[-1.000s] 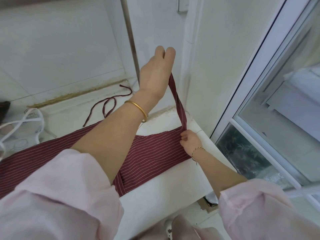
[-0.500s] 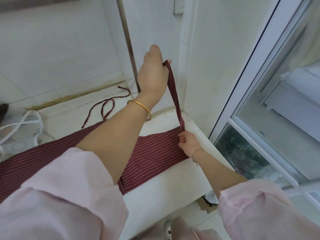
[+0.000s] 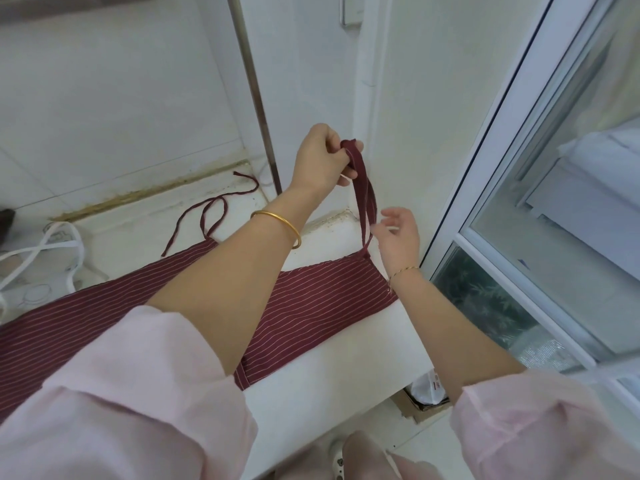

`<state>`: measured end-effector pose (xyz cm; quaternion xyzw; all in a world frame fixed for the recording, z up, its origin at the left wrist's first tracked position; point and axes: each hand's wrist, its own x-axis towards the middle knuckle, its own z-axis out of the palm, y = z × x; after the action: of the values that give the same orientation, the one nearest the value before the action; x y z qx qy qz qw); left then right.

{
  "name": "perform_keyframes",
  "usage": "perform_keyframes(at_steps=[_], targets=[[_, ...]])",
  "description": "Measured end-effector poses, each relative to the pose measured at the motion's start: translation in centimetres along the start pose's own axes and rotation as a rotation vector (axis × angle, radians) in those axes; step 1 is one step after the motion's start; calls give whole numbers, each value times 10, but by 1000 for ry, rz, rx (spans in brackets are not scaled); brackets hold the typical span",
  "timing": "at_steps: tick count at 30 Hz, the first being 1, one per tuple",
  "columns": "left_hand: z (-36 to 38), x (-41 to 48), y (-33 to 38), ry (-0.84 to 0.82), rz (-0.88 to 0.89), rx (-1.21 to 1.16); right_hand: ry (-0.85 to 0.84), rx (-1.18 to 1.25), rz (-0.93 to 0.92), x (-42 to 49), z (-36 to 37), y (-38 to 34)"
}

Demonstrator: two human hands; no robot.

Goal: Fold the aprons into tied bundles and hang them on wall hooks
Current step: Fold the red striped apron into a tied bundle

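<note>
Left hand (image 3: 323, 159): lowered, still grips neck strap (image 3: 363, 195).
Right hand (image 3: 398, 239): released apron (image 3: 311, 303) corner, fingers now loose.
Meaning: folding barely begun.

White counter (image 3: 329, 358), as I see it through the head camera. A burgundy striped apron (image 3: 311, 299) lies spread flat across it, from the left edge of view to the counter's right end. Its thin burgundy tie (image 3: 207, 216) curls loose on the surface behind it. White straps (image 3: 69, 244) lie at far left.

Left hand (image 3: 322, 161) holds apron strap (image 3: 363, 181) (right hand (image 3: 398, 237) beside).
</note>
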<state>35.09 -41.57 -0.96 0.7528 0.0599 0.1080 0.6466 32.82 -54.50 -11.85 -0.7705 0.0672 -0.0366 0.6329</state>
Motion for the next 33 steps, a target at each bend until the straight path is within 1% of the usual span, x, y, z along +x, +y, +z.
perform_keyframes(at_steps=[5, 8, 10, 14, 16, 18, 20, 22, 24, 25, 28, 30, 33], targets=[[-1, -2, 1, -85, -31, -12, -34, -72, -115, 15, 0, -29], [-3, -2, -1, -100, 0, 65, 11, -73, -108, 19, -3, -32], [-6, -1, -4, -53, 81, 229, 98, -74, -73, 23, -6, -32], [-14, -1, -7, 130, 283, 800, 268, -107, -56, 27, -14, -31], [-15, -3, -9, 146, 329, 1007, 321, -69, -48, 27, -16, -34], [-13, -4, -13, 124, 348, 1166, 362, -36, -42, 26, -16, -36], [-12, -5, -18, 96, 338, 1246, 391, -14, -35, 24, -16, -39], [-12, -4, -23, 60, 291, 1195, 377, 4, -42, 21, -16, -41], [-11, -2, -24, 29, 224, 1061, 319, 55, -55, 19, -17, -44], [-11, 0, -23, 30, 168, 958, 283, 92, -59, 17, -17, -45], [-6, 2, -18, 55, -59, 538, 147, 166, -49, 12, -16, -47], [-3, 3, -15, 64, -172, 269, 33, 171, -43, 9, -15, -49], [1, 1, -12, 5, -314, -137, -114, 169, -18, 7, -15, -50]])
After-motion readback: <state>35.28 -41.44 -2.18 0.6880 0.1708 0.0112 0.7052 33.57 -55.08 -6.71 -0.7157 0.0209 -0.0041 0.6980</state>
